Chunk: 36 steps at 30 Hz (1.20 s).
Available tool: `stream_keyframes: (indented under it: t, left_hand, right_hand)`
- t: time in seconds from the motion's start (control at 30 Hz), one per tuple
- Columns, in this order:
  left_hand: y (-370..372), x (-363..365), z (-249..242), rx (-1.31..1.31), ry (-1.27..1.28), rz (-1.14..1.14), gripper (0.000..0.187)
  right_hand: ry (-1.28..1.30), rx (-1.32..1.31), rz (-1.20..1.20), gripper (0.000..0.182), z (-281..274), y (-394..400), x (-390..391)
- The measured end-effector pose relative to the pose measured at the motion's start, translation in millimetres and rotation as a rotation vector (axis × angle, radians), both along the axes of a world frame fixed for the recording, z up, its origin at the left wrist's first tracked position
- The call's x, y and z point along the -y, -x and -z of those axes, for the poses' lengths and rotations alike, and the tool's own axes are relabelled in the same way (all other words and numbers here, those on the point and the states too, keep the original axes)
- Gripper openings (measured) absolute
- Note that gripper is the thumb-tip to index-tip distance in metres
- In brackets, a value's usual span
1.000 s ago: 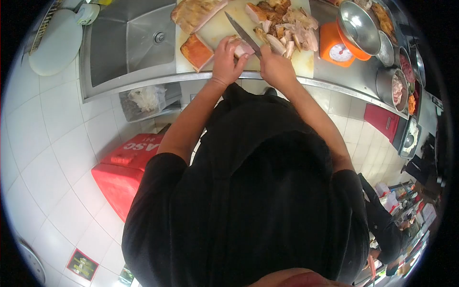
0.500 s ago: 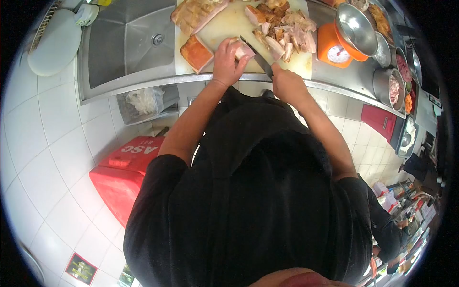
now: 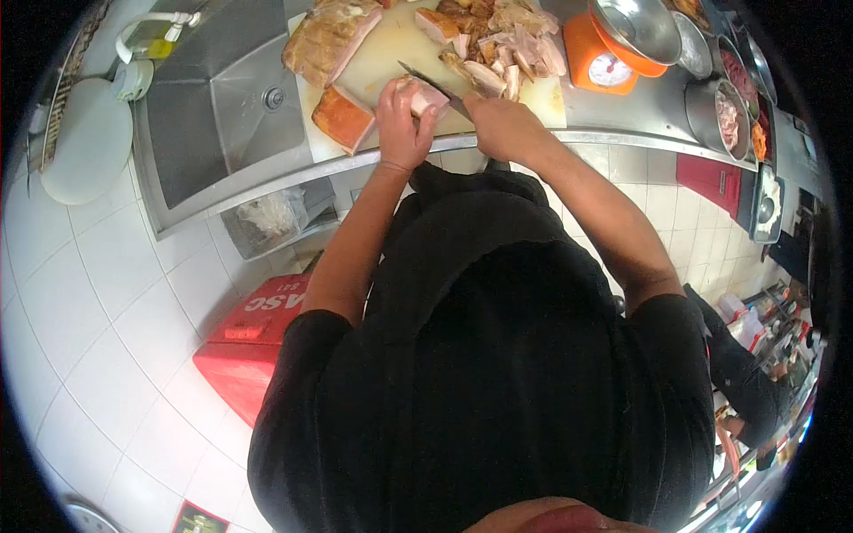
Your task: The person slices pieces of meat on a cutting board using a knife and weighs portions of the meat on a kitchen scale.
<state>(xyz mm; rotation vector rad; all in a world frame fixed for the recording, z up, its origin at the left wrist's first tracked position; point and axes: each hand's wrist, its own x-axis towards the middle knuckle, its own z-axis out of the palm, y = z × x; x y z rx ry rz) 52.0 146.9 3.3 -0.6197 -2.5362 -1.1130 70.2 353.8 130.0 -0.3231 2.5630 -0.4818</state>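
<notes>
Head view, upper centre of frame: the left hand holds a meat piece on the cutting board, its fingers partly curled over the left side, its thumb spread along the lower edge. The right hand has its fingers closed around the handle of the knife; the blade points upper left, along the piece's far side. Blade contact cannot be determined. An orange-rind block lies left of the left hand.

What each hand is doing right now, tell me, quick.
Left hand: closed around a meat piece.
Right hand: closed, holding the knife.
</notes>
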Motion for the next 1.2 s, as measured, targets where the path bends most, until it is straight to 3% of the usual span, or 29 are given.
stream_keyframes:
  t: [0.13,0.43,0.67,0.83,1.2]
  left_hand:
    - [2.5,1.2,-0.7,0.010,-0.032,0.040,0.046]
    - [5.7,-0.3,4.9,0.053,-0.045,0.042,0.052]
    - [-1.6,2.4,3.3,0.063,-0.038,0.064,0.054]
    - [-7.9,2.9,-0.2,0.138,-0.060,0.044,0.056]
    - [-5.2,2.5,-1.6,0.164,0.007,0.022,0.058]
  right_hand:
    - [-0.003,0.124,0.047,0.034,-24.1,-4.6,-7.2]
    - [0.067,0.054,0.007,0.037,19.9,14.1,0.1]
    - [0.143,-0.008,0.171,0.035,45.6,8.8,-14.6]
    - [0.157,-0.049,0.266,0.033,2.1,16.9,-30.0]
    - [0.204,0.096,0.048,0.035,10.9,-3.1,-33.9]
